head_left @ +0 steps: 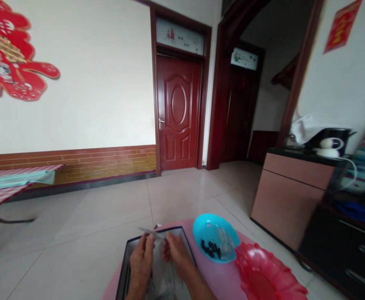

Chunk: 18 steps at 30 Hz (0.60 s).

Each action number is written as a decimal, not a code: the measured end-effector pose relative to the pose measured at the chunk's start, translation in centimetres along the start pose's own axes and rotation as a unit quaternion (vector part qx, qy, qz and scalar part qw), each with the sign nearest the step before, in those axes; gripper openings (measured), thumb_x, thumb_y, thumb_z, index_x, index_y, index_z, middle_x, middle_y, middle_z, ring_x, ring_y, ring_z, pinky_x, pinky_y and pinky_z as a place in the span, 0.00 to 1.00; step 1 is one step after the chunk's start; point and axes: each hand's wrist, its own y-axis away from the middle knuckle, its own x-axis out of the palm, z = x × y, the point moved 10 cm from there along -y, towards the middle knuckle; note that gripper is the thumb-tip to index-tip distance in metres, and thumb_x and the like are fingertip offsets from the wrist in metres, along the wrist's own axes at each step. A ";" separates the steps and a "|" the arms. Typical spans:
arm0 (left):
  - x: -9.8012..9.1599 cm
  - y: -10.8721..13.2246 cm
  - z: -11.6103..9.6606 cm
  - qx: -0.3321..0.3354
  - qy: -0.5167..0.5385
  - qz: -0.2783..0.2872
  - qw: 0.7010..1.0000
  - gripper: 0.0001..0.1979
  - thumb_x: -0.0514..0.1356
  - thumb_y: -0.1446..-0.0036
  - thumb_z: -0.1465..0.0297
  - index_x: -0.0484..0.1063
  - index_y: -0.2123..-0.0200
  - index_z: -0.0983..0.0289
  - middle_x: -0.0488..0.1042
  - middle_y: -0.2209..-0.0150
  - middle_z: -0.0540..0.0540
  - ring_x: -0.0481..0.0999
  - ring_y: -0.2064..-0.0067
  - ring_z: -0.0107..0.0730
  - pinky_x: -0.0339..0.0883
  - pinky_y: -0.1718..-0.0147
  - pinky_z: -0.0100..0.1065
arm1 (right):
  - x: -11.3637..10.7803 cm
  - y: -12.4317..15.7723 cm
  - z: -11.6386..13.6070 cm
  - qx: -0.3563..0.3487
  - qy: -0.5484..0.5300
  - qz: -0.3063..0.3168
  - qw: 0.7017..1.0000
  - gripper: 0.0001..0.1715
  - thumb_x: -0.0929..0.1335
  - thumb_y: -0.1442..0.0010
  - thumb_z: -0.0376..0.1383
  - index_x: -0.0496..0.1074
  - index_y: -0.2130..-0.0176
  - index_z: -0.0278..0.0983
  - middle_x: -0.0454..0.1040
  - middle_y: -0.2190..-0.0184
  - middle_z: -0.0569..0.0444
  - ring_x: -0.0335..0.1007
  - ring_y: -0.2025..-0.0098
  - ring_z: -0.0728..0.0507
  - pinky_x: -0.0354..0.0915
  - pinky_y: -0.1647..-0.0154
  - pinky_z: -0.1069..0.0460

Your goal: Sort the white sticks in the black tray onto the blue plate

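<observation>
My left hand (pixel 141 260) is closed, thumb and fingers pinching a thin pale stick-like piece (pixel 145 230) whose tip points left. My right hand (pixel 177 252) is closed at the other end of this piece, its fingertips close to those of my left hand. Blur hides exactly what the piece is. Both hands are above a shallow dark-rimmed box (pixel 125 260), in which thin clear pieces (pixel 169 275) lie, partly covered by my wrists. To the right, a blue bowl (pixel 205 225) holds small black pieces (pixel 210 248) and clear slender pieces (pixel 224 239).
The box and bowl rest on a pink round table (pixel 212 277). A red scalloped basin (pixel 263 266) stands at its right side. Farther right is a cabinet (pixel 290 191) with a white camera-like device (pixel 329 146) on top. A checked folding bed or table (pixel 1 198) is at left.
</observation>
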 end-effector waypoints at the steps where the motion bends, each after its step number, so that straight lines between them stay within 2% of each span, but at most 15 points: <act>1: -0.1 -0.2 0.4 -0.026 0.050 -0.003 0.998 0.29 0.55 0.49 0.48 0.73 0.56 0.66 0.79 0.68 0.57 0.78 0.67 0.41 0.70 0.68 0.36 | 1.3 0.3 -0.3 0.001 0.015 0.036 0.999 0.28 0.59 0.43 0.56 0.66 0.76 0.37 0.69 0.81 0.56 0.63 0.82 0.51 0.58 0.80 0.56; 3: -0.3 -0.2 1.0 -0.075 0.146 -0.014 0.986 0.34 0.59 0.53 0.48 0.70 0.51 0.68 0.79 0.67 0.56 0.78 0.69 0.37 0.70 0.70 0.34 | 3.7 0.9 -1.1 0.012 0.046 0.106 0.993 0.31 0.59 0.44 0.59 0.67 0.77 0.36 0.68 0.83 0.56 0.63 0.83 0.51 0.58 0.82 0.56; 5: 0.1 0.0 1.6 -0.124 0.223 -0.011 0.967 0.36 0.62 0.54 0.50 0.66 0.46 0.65 0.79 0.64 0.55 0.77 0.72 0.32 0.69 0.74 0.31 | 5.2 1.7 -1.7 0.029 0.072 0.158 0.984 0.34 0.57 0.44 0.60 0.68 0.77 0.35 0.67 0.85 0.56 0.63 0.84 0.50 0.59 0.83 0.56; 7: 0.7 0.2 2.0 -0.155 0.272 0.001 0.950 0.35 0.64 0.55 0.54 0.64 0.45 0.63 0.78 0.63 0.54 0.75 0.73 0.29 0.68 0.76 0.29 | 5.6 2.4 -1.9 0.042 0.117 0.190 0.974 0.35 0.56 0.43 0.58 0.68 0.79 0.35 0.67 0.85 0.56 0.62 0.86 0.51 0.60 0.84 0.56; 10: 0.9 0.2 2.3 -0.146 0.293 0.004 0.945 0.35 0.67 0.59 0.55 0.66 0.48 0.63 0.77 0.66 0.53 0.74 0.75 0.27 0.66 0.79 0.26 | 4.7 3.0 -1.0 0.040 0.226 0.214 0.950 0.25 0.61 0.44 0.48 0.68 0.82 0.35 0.68 0.85 0.56 0.62 0.86 0.51 0.59 0.85 0.57; 12: 0.9 0.0 2.4 -0.130 0.256 0.008 0.958 0.34 0.66 0.61 0.51 0.70 0.52 0.65 0.75 0.72 0.49 0.68 0.80 0.24 0.59 0.84 0.25 | 2.9 2.6 1.0 0.004 0.289 0.172 0.942 0.17 0.64 0.48 0.41 0.69 0.82 0.35 0.70 0.84 0.57 0.64 0.85 0.50 0.60 0.83 0.57; 14: 1.0 -0.2 2.2 -0.104 0.185 0.020 0.977 0.34 0.62 0.59 0.46 0.73 0.56 0.67 0.71 0.79 0.46 0.61 0.84 0.22 0.54 0.86 0.25 | 0.4 1.7 3.9 -0.050 0.327 0.091 0.939 0.14 0.63 0.49 0.37 0.71 0.80 0.36 0.73 0.82 0.56 0.68 0.80 0.49 0.62 0.80 0.56; 16: 1.1 -0.3 1.6 -0.066 0.120 0.034 0.990 0.36 0.57 0.55 0.42 0.74 0.56 0.68 0.67 0.82 0.45 0.62 0.84 0.25 0.55 0.84 0.27 | -2.7 0.5 6.6 -0.097 0.350 0.007 0.932 0.14 0.61 0.47 0.35 0.73 0.77 0.36 0.76 0.77 0.55 0.72 0.73 0.47 0.64 0.72 0.55; 18: 1.3 -0.2 0.9 -0.024 0.074 0.046 0.996 0.38 0.53 0.51 0.42 0.72 0.51 0.69 0.66 0.84 0.46 0.66 0.81 0.29 0.59 0.81 0.29 | -6.2 -0.9 8.6 -0.129 0.372 -0.064 0.917 0.12 0.62 0.47 0.34 0.74 0.73 0.37 0.79 0.70 0.52 0.73 0.63 0.45 0.64 0.61 0.53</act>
